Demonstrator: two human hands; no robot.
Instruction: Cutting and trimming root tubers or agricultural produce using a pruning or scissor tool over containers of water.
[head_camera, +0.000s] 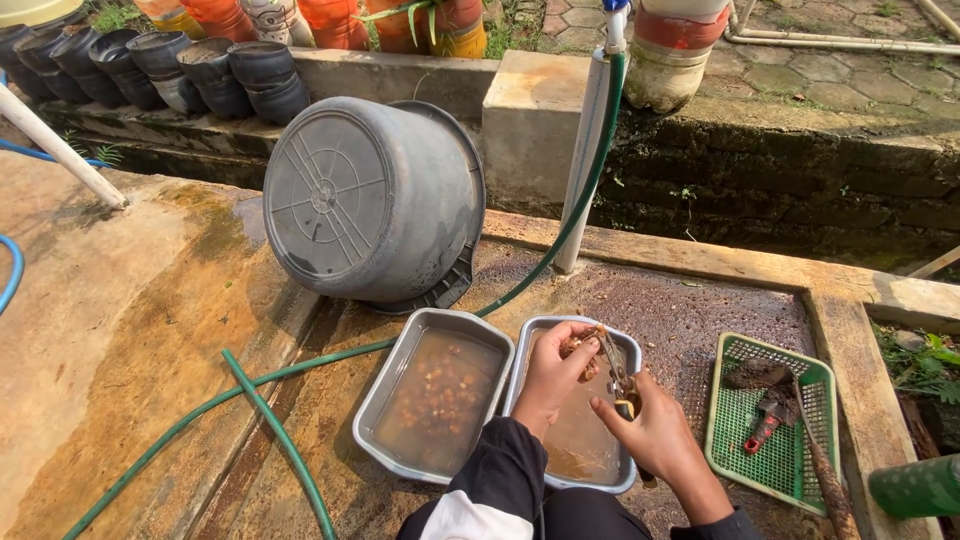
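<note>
While both hands work low in the frame's centre, a small brown root is held over the right grey tray.
Left hand curls shut around it; right hand, wrist bent inward, is closed on a metal tool.

Being held over a grey rectangular tray of murky water: a small brownish root piece, pinched at its top end, and metal scissors, blades slightly parted, angling up toward that piece, handles lying low near the tray's middle.
</note>
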